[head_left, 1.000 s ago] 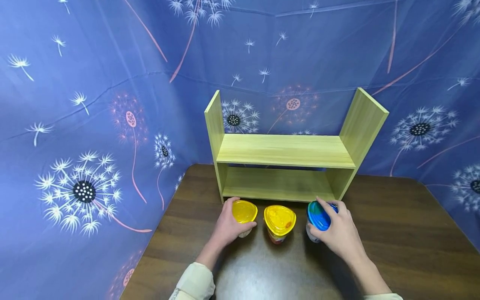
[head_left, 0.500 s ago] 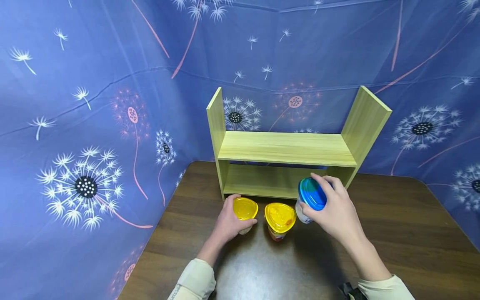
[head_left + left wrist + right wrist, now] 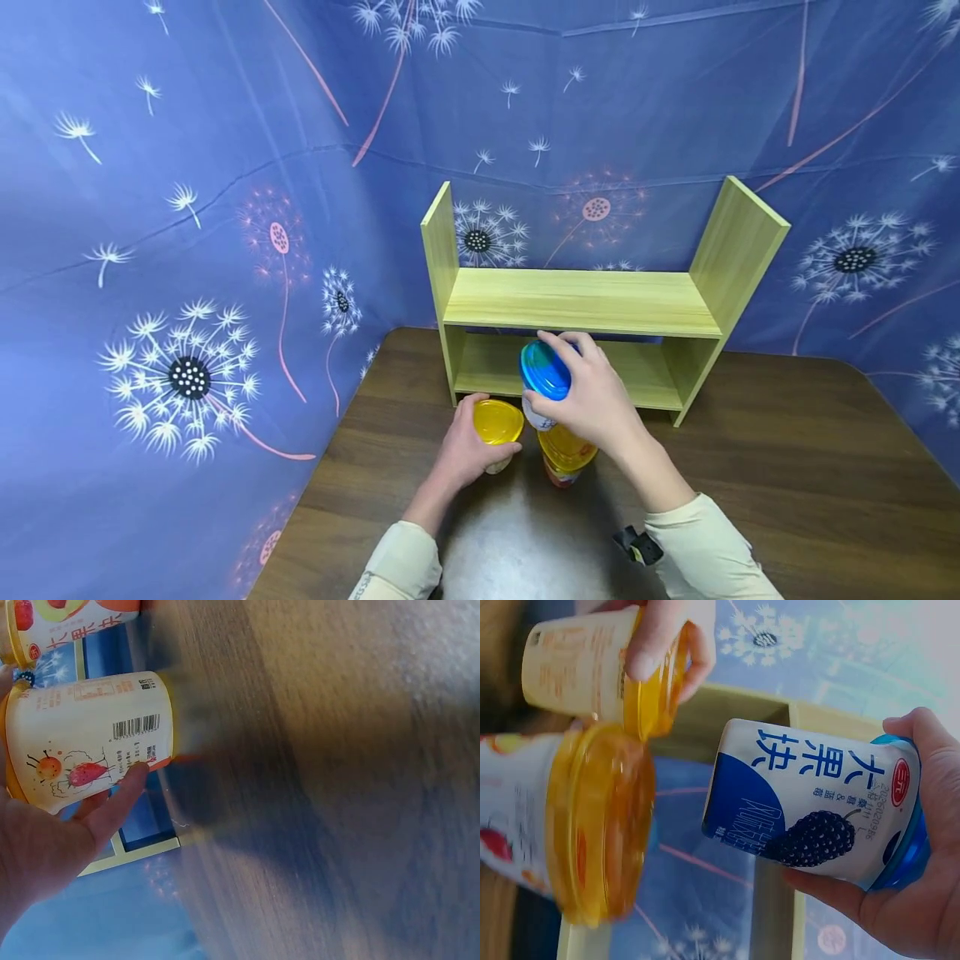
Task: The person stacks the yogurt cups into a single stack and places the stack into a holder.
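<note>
The cup (image 3: 810, 806) in the right hand (image 3: 592, 396) reads 大果块, with a code starting 2026. 大果块 also marks the middle cup (image 3: 82, 622) between the hands. A barcode (image 3: 136, 727) stands on the left cup (image 3: 82, 731) under the left hand (image 3: 52, 840)'s fingers.

The blue-lidded cup (image 3: 544, 377) hangs aloft — two yellow-lidded cups (image 3: 498, 422) (image 3: 567, 454) stand lower.

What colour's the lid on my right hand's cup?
The lid is mostly blue, clearest in the head view.

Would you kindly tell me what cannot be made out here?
Head view: part of the middle cup, hidden by the blue-lidded cup and right hand.
Right wrist view: the middle cup's base, cut off by the left edge.
Left wrist view: fine print on the left cup, too small to read.
Head view: lettering on the left sleeve, too small.
</note>
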Action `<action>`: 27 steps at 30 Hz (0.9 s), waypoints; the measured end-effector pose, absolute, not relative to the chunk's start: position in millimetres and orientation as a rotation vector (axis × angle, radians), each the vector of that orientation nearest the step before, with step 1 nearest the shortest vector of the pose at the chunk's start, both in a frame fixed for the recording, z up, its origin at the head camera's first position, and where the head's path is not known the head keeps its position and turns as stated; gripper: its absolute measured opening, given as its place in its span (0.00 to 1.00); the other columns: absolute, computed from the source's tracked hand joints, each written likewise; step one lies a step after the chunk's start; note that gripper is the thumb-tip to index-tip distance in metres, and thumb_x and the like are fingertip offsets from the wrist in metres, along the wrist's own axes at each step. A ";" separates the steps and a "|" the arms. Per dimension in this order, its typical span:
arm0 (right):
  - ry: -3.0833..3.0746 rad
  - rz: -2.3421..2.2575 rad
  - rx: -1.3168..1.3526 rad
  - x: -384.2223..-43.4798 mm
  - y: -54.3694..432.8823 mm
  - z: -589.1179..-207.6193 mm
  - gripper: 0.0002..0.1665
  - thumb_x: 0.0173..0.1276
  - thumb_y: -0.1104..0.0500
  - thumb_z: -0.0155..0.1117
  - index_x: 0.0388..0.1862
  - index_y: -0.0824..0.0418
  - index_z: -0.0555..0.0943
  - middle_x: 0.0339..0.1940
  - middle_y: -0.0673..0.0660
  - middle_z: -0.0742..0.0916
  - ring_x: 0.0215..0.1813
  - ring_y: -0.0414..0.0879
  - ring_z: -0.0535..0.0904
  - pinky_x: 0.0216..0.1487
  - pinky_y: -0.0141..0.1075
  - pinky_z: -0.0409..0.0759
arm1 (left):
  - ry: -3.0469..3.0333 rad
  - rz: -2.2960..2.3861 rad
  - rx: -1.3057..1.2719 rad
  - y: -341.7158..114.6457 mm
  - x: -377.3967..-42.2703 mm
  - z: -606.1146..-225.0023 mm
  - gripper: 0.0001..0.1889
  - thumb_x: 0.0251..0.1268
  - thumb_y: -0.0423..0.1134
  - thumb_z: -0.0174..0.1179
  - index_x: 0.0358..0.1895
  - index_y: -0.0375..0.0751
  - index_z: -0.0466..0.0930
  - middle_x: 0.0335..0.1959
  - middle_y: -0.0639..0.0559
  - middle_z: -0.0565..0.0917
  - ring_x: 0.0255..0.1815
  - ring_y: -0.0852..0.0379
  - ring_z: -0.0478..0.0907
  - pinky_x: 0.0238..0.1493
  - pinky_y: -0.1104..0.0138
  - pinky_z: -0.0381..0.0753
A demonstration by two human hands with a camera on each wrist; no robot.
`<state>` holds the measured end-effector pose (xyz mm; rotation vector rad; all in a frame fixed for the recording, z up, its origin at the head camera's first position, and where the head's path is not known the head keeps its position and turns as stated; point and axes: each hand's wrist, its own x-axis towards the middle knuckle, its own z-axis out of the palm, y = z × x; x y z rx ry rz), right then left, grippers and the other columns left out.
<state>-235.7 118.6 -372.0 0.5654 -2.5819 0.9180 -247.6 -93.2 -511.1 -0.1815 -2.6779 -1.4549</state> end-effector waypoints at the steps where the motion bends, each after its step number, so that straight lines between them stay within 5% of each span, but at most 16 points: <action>1: -2.582 0.930 0.578 -237.4 114.2 -373.2 0.48 0.55 0.44 0.78 0.75 0.49 0.71 0.66 0.61 0.73 0.59 0.61 0.74 0.48 0.56 0.84 | -2.682 -1.452 -0.183 -93.1 -247.4 -511.3 0.49 0.45 0.54 0.81 0.70 0.46 0.62 0.58 0.46 0.72 0.49 0.50 0.76 0.50 0.55 0.81; 27: -2.672 0.871 0.657 -251.2 48.0 -400.9 0.49 0.55 0.35 0.74 0.75 0.47 0.71 0.65 0.58 0.74 0.58 0.57 0.73 0.46 0.52 0.84 | -2.600 -1.515 -0.302 -94.0 -243.6 -510.5 0.50 0.45 0.51 0.80 0.71 0.43 0.60 0.63 0.46 0.72 0.58 0.50 0.76 0.61 0.52 0.77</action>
